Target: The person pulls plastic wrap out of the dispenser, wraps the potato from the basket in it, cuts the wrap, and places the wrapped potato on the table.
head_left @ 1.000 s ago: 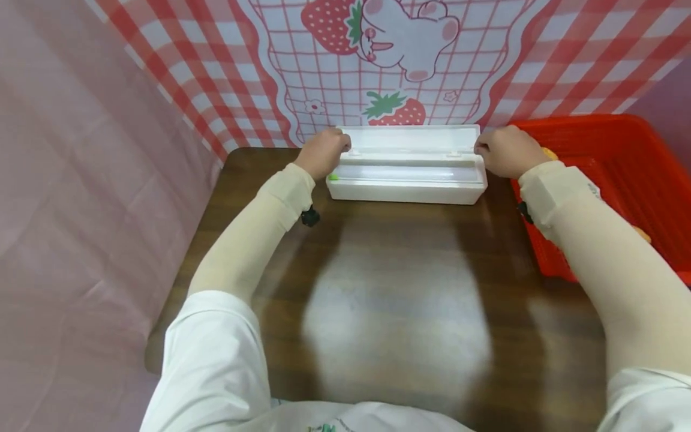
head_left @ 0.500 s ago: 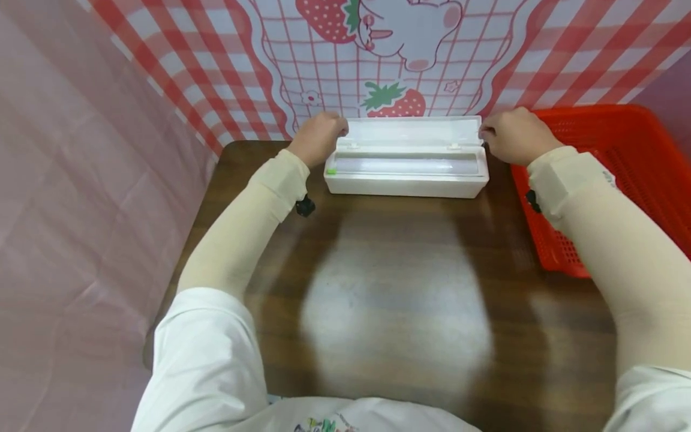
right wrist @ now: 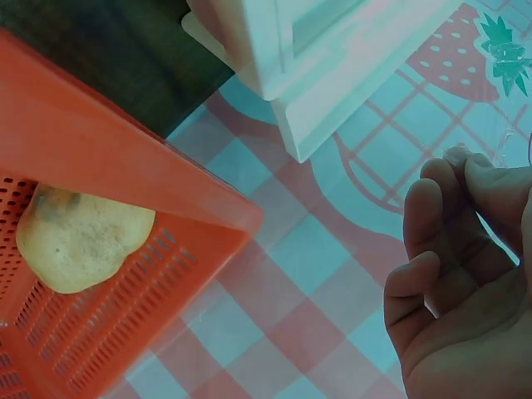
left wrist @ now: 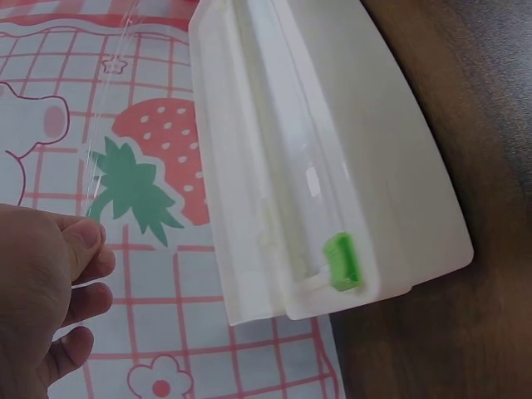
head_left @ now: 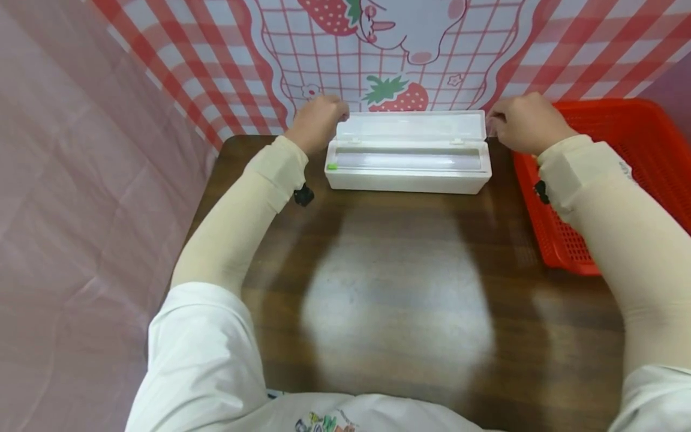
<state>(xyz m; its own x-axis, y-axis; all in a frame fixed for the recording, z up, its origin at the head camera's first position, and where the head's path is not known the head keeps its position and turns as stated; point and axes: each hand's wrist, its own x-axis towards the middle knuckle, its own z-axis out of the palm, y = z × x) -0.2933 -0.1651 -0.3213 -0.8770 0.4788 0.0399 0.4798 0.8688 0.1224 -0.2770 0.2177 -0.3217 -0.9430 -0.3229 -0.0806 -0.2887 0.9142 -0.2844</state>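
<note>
A white cling film dispenser stands at the back of the table with its lid raised. Inside lies a clear roll of film, and a green slider sits at its left end. My left hand is beside the lid's left end, thumb and forefinger pinching the edge of a transparent sheet of cling film. Past the lid's right end, my right hand pinches the film's other end between thumb and forefinger, its other fingers loosely bent. The film between the hands barely shows in the head view.
A red plastic basket stands at the right; in the right wrist view a pale yellow, rounded piece lies in it. The strawberry-printed cloth hangs behind the brown wooden table. A pink curtain borders the left side.
Both hands have moved up and back past the raised lid, the right hand also a little outward. The dispenser has stayed put while the head view shifted slightly.
</note>
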